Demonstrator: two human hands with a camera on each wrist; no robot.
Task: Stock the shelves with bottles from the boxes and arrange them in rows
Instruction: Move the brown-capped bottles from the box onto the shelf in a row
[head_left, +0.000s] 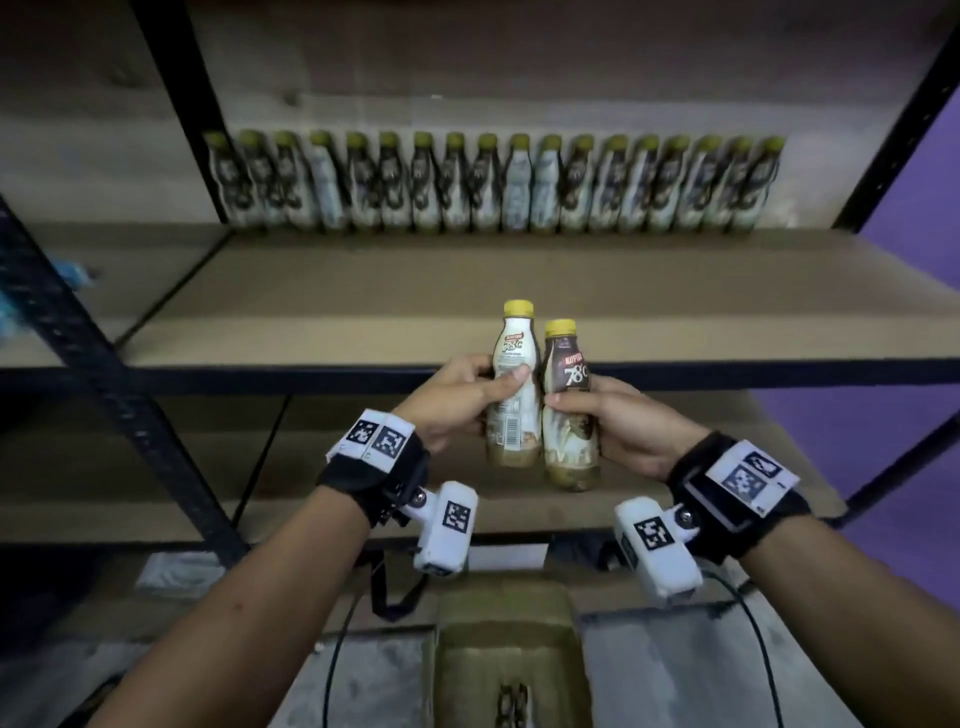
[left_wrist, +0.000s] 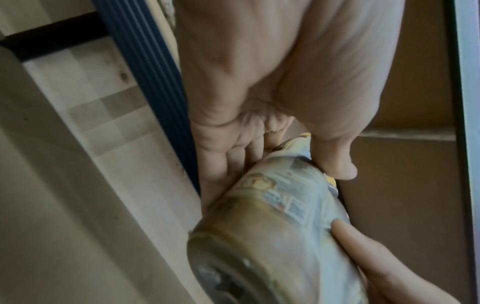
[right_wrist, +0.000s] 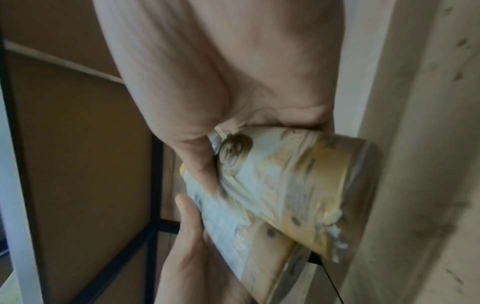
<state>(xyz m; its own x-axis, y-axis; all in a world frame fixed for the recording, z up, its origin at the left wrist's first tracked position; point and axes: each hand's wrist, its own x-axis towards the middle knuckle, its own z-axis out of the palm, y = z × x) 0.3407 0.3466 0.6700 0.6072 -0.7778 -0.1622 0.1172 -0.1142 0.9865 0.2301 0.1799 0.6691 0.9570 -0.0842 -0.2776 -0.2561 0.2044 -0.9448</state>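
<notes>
My left hand (head_left: 467, 395) grips a cream-labelled bottle (head_left: 511, 379) with a yellow cap, held upright in front of the shelf edge. Beside it, touching, my right hand (head_left: 602, 415) grips a brown-labelled bottle (head_left: 566, 400) with the same yellow cap. The left wrist view shows my palm and thumb (left_wrist: 335, 164) round the cream bottle (left_wrist: 272, 226), base toward the camera. In the right wrist view the brown bottle (right_wrist: 285, 174) lies in my right palm with the other bottle (right_wrist: 233, 226) against it. A row of several yellow-capped bottles (head_left: 493, 182) stands along the back of the wooden shelf (head_left: 363, 312).
Dark metal uprights (head_left: 104, 374) frame the shelving at left and right. A lower shelf board (head_left: 208, 467) lies below my hands. An open cardboard box (head_left: 506, 654) sits on the floor beneath my wrists, with cables beside it. A purple wall (head_left: 914, 197) is at the right.
</notes>
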